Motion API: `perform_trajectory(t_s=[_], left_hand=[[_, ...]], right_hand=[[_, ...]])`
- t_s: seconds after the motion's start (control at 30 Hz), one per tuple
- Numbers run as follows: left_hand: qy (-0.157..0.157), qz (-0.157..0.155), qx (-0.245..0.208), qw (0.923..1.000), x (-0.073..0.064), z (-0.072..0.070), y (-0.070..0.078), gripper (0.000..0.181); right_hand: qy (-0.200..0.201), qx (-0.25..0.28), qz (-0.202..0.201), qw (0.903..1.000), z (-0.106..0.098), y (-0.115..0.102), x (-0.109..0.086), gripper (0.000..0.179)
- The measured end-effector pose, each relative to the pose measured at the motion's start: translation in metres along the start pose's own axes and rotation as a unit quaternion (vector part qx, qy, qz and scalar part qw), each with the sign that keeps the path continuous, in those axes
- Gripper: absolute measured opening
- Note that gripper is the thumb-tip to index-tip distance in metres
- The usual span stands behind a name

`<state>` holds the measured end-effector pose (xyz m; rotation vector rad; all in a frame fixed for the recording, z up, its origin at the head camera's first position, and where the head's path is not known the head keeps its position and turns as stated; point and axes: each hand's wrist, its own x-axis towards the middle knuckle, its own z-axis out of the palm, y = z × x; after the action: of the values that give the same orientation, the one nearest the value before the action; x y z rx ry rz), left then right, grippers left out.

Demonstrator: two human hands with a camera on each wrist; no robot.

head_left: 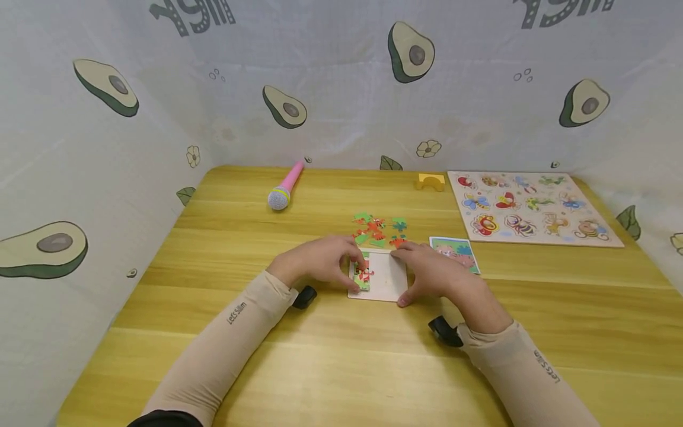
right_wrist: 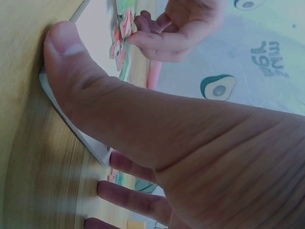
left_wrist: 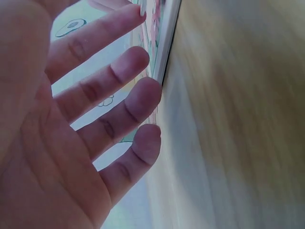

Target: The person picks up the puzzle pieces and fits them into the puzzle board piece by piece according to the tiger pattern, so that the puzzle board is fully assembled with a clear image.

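A small white puzzle tray [head_left: 386, 276] lies on the table between my hands. Along its left side runs a strip of joined jigsaw pieces [head_left: 363, 282], green with red and orange parts. My left hand [head_left: 326, 261] is at this strip, fingertips touching the pieces; in the left wrist view its fingers [left_wrist: 128, 62] are spread and only gently bent. My right hand [head_left: 434, 271] grips the tray's right side, thumb at the near corner and fingers at the far one. Loose jigsaw pieces [head_left: 376, 228], several in number, lie just beyond the tray.
Right of the tray lies a picture card [head_left: 463, 256] with a pink animal. A large insect peg-puzzle board [head_left: 533, 207] covers the back right. A yellow arch block [head_left: 431, 181] and a pink toy microphone [head_left: 288, 182] stand toward the back edge, before a printed curtain.
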<state>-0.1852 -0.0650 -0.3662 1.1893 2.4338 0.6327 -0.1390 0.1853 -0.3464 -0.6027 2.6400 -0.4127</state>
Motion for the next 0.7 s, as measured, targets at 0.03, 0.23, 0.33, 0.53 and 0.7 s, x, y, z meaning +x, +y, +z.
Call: perform_trajectory(t_s=[0.03, 0.23, 0.33, 0.53, 0.7], left_hand=[[-0.002, -0.001, 0.002, 1.0, 0.0, 0.0003, 0.0008, 0.036], [-0.009, 0.007, 0.009, 0.9999, 0.0005, 0.0013, 0.0034, 0.036], [-0.012, 0.007, 0.011, 0.9998, 0.0002, 0.0011, 0.0043, 0.037], [-0.016, -0.001, 0.014, 0.9998, -0.0005, 0.0008, 0.005, 0.037], [-0.017, -0.002, 0.02, 0.9997, -0.0004, 0.0011, 0.0057, 0.037]], right_hand=[[0.0, 0.0, 0.0, 1.0, 0.0, 0.0, -0.0001, 0.097], [0.003, -0.006, -0.002, 1.0, -0.0002, -0.0001, 0.0, 0.097], [0.002, -0.004, -0.001, 1.0, -0.0003, -0.0006, -0.0002, 0.097], [0.003, -0.004, 0.0, 1.0, -0.0002, -0.0009, -0.0004, 0.096], [0.002, -0.006, -0.001, 1.0, -0.0005, -0.0014, -0.0011, 0.097]])
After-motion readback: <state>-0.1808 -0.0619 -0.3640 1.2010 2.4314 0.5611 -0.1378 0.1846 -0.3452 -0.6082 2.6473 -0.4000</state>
